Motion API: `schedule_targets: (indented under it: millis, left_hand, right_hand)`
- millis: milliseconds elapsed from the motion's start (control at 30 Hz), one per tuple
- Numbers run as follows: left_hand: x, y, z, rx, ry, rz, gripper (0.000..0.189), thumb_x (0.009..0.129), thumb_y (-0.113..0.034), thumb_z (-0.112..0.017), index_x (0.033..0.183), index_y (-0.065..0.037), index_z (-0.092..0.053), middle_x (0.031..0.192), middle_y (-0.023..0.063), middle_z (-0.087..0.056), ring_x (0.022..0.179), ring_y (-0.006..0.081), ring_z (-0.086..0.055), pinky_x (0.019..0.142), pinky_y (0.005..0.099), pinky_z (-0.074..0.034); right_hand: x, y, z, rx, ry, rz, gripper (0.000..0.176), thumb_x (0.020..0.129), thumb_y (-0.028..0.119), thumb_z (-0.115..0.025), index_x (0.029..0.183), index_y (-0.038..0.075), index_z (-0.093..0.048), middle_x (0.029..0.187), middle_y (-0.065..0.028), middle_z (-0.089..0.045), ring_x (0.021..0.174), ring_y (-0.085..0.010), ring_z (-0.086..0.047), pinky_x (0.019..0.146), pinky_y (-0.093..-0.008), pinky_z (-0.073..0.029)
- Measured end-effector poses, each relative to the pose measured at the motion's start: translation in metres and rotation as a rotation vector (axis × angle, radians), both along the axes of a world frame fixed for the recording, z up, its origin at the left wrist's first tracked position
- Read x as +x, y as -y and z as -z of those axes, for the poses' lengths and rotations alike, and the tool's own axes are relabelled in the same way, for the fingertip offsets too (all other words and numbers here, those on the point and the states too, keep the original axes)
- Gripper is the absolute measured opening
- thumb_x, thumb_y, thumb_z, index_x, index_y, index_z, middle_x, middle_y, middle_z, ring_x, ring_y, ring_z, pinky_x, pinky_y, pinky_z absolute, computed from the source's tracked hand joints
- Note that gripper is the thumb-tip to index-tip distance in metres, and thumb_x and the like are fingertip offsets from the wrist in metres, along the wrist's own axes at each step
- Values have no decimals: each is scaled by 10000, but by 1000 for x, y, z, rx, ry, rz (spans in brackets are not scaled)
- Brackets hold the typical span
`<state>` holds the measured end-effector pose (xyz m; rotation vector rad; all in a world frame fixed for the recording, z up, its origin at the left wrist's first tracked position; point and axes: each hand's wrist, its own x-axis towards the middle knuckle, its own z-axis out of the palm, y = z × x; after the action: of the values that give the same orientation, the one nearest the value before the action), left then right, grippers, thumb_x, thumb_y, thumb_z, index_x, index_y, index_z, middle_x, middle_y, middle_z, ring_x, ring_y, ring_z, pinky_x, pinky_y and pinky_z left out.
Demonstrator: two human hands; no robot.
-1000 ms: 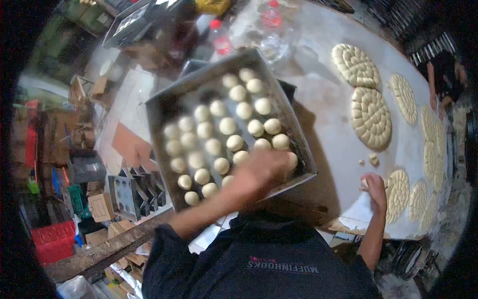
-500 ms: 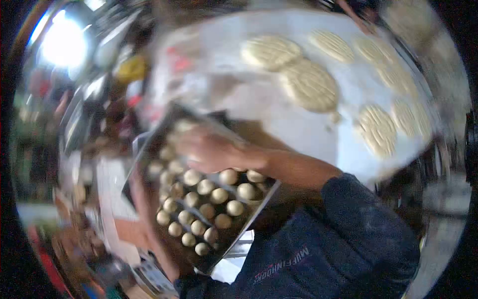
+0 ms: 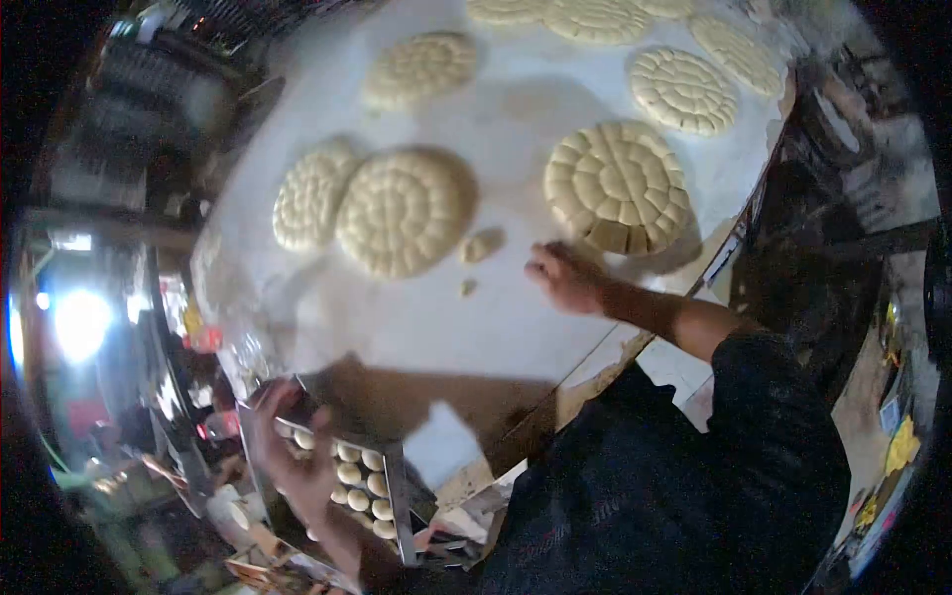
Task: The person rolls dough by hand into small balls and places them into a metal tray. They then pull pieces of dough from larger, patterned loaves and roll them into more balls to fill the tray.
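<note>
I'd say the step in hand is shaping pieces of the cut dough round (image 3: pixel 615 188), at two o'clock on the table (image 3: pixel 521 332), and putting them among the dough balls (image 3: pixel 347 453) in the tray (image 3: pixel 399 501) at seven o'clock. The right hand (image 3: pixel 570 281) is loosely curled just beside the round; the left hand (image 3: pixel 293 441) blurs over the tray, fingers seemingly parted, and I can't tell whether either holds anything. The next move probably calls for a light pinch on one piece, sparing its neighbours.

Right fingers (image 3: pixel 544 266) off the tray (image 3: pixel 401 502), beside scored dough disc (image 3: pixel 617 188), view turned.
</note>
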<state>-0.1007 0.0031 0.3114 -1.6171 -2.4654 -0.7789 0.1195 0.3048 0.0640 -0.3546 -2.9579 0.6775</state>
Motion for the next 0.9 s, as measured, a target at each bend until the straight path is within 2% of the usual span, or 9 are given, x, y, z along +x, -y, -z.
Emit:
schedule_targets:
  millis: [100, 167, 200, 233, 400, 600, 667, 733, 900]
  left_hand:
    - [41, -139, 62, 42, 792, -149, 374, 820, 43, -605, 1191, -1, -575, 1187, 122, -602, 1006, 205, -589, 892, 320, -472]
    - [-14, -185, 199, -351, 616, 339, 309, 873, -37, -602, 1182, -50, -611, 1215, 110, -597, 1075, 197, -568, 906, 330, -478]
    - [5, -216, 246, -142, 1176, 381, 311, 886, -154, -624, 1191, -93, -639, 1250, 128, -579, 1116, 210, -566, 918, 341, -480]
    - [43, -256, 233, -378, 676, 246, 288, 880, -156, -655, 1098, 31, -635, 1110, 125, -667, 960, 208, -654, 823, 336, -531]
    - [131, -343, 266, -395, 395, -137, 267, 848, -226, -699, 904, 33, -667, 852, 114, -688, 779, 202, -632, 719, 349, -512]
    - [92, -328, 270, -422, 1120, -5, 369, 850, -261, -724, 1017, 39, -590, 804, 98, -602, 684, 216, -586, 613, 362, -494]
    - [87, -291, 276, -194, 1038, -85, 318, 836, -252, -743, 938, -9, -566, 811, 62, -574, 767, 197, -555, 671, 353, -476]
    - [71, -252, 309, 220, 251, 186, 327, 884, -266, -685, 1030, -3, -554, 845, 87, -566, 800, 187, -550, 693, 344, -472]
    - [98, -149, 291, 284, 704, -136, 350, 919, -247, -632, 1132, 4, -515, 907, 117, -541, 816, 198, -551, 692, 351, -479]
  right_hand:
    - [37, 31, 40, -156, -368, -91, 369, 751, 112, -608, 1093, -20, -569, 1142, -267, -539, 1040, -418, -547, 958, -517, -431]
    - [55, 43, 50, -143, -471, -55, 377, 747, 115, -613, 1098, -15, -568, 1138, -265, -541, 1058, -418, -535, 954, -518, -428]
    - [67, 42, 54, -193, -451, -60, 392, 750, 124, -616, 1115, -8, -558, 1146, -257, -537, 1078, -418, -519, 951, -512, -428]
    - [72, 39, 59, -247, -431, -66, 407, 753, 132, -619, 1131, -1, -549, 1155, -248, -533, 1097, -418, -503, 949, -505, -428]
    - [76, 36, 56, -436, -515, 91, 369, 721, 79, -639, 1075, 31, -548, 1123, -190, -530, 1072, -379, -508, 959, -494, -424]
    - [77, 32, 57, -451, -498, -3, 398, 681, 108, -698, 1042, 43, -544, 1096, -161, -531, 1050, -361, -512, 966, -489, -419]
    - [77, 25, 57, -365, -575, -32, 424, 666, 144, -720, 1038, 41, -545, 1090, -162, -534, 1056, -361, -510, 973, -488, -413]
    - [80, 28, 49, -441, -588, -80, 407, 682, 222, -673, 1023, 22, -576, 1106, -176, -556, 1107, -392, -488, 982, -497, -400]
    - [70, 32, 45, -169, -218, -221, 329, 857, 263, -628, 1051, 5, -569, 1078, -186, -548, 1053, -365, -506, 931, -464, -424]
